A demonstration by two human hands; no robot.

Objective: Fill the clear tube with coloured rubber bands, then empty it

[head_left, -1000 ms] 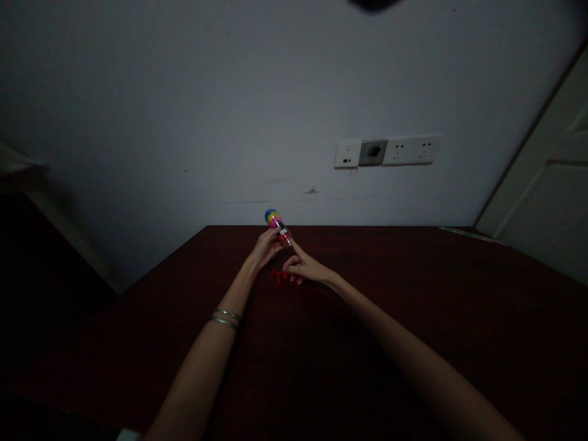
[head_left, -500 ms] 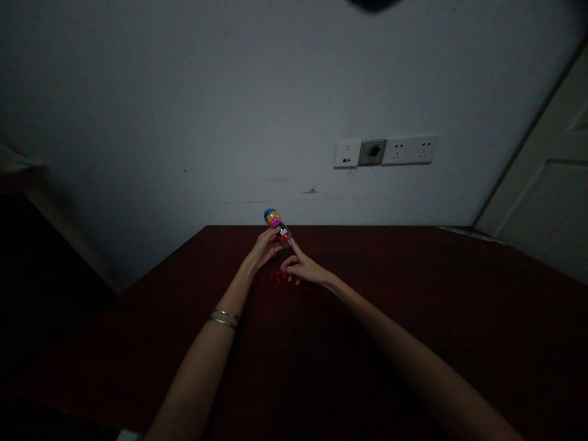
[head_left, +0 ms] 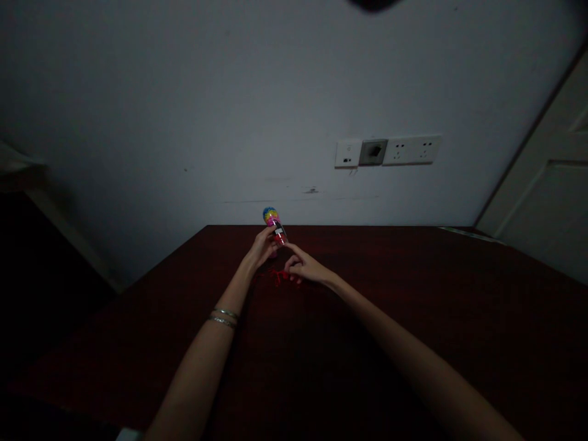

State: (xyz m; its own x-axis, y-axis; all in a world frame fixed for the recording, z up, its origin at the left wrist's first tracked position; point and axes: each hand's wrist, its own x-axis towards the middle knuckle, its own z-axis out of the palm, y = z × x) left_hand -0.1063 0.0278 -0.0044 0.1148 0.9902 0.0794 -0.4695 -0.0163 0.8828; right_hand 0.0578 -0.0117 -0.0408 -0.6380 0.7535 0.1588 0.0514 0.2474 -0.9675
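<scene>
Tilted above the far part of the table is a small clear bottle [head_left: 278, 234] with blue, yellow, pink and red layers inside and a dark and white label. Its blue end points up and left, its red end down towards me. My left hand [head_left: 263, 246] is closed around its side. My right hand [head_left: 305, 266] has the index finger stretched out to the red lower end, touching it; the other fingers are loosely curled, with nothing clear in them. Thin red loops or strands [head_left: 278, 275] lie on the table below, partly behind the right hand.
The dark red wooden table [head_left: 390, 306] reaches back to a pale wall [head_left: 252, 110]. Sockets and switches [head_left: 388, 152] sit on the wall at right. A pale door [head_left: 546, 190] stands far right, and a thin flat strip [head_left: 471, 234] lies near the table's back right corner.
The bottle has shifted slightly left and turned a little more upright in my left hand. My right index fingertip has moved slightly down, to the bottle's lower end.
</scene>
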